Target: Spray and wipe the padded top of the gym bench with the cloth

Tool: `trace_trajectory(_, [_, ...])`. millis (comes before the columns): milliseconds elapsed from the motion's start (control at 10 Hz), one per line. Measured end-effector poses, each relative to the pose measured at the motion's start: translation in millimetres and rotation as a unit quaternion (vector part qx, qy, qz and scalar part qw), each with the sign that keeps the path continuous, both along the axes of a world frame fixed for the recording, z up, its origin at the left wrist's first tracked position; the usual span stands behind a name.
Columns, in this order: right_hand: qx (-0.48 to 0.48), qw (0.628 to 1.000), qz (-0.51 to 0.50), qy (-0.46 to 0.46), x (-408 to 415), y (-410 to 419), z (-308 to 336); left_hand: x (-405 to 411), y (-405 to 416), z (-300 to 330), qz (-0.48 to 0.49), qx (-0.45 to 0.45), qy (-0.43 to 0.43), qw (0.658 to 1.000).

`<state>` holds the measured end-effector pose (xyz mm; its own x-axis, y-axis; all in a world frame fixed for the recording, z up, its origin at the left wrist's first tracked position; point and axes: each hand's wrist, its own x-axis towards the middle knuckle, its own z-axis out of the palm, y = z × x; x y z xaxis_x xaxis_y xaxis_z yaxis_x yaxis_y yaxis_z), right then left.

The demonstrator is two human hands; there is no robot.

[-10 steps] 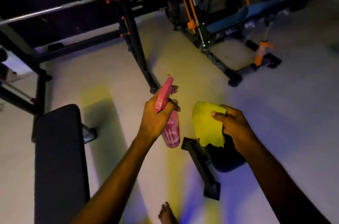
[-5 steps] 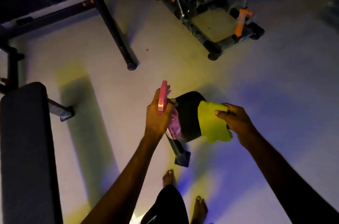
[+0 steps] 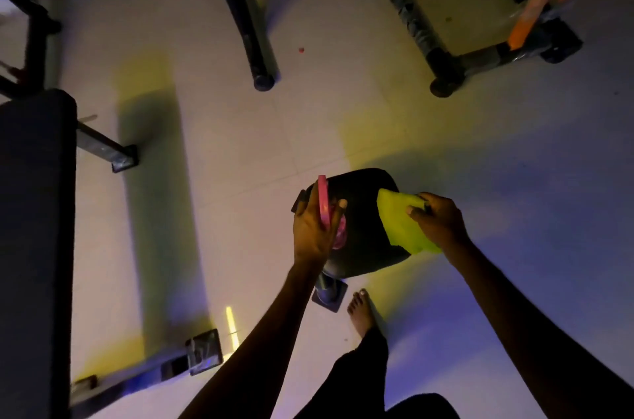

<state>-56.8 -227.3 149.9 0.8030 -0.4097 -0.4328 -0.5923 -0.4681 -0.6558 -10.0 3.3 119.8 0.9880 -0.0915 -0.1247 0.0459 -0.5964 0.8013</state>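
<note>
- Small black padded seat [image 3: 363, 212] low centre of view, on a post with a foot plate, directly under both hands.
- Yellow-green cloth [image 3: 401, 223] lies over the pad's right edge, pinched between thumb and fingers of the right hand [image 3: 437, 223].
- Left hand [image 3: 314, 229] wrapped tight around a pink spray bottle [image 3: 326, 209], held above the pad's left side; nozzle direction unclear.
- Bare foot [image 3: 360, 310] on the pale floor [image 3: 223, 161] just below the pad.
- Long black bench [image 3: 34, 229] along the left edge, well apart.
- Rack legs [image 3: 247, 23] at top.
</note>
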Motion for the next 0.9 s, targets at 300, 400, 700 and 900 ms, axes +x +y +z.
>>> trace_trajectory(300, [-0.130, 0.987, 0.085, -0.038, 97, -11, -84, 40, -16, -87, 0.053, -0.005, 0.012, 0.999])
trace_trajectory(400, [-0.185, 0.970, 0.147, -0.049, 97, 9, -121, 35, -18, -107, 0.066, -0.003, 0.019, 0.998])
trace_trajectory(700, [-0.184, 0.923, 0.321, 0.105, 7, 54, -247, 27, -21, -136, 0.079, 0.023, -0.042, 0.996])
trace_trajectory(900, [-0.177, 0.919, 0.324, 0.136, 11, 47, -246, 26, -15, -138, 0.037, 0.017, -0.008, 0.999])
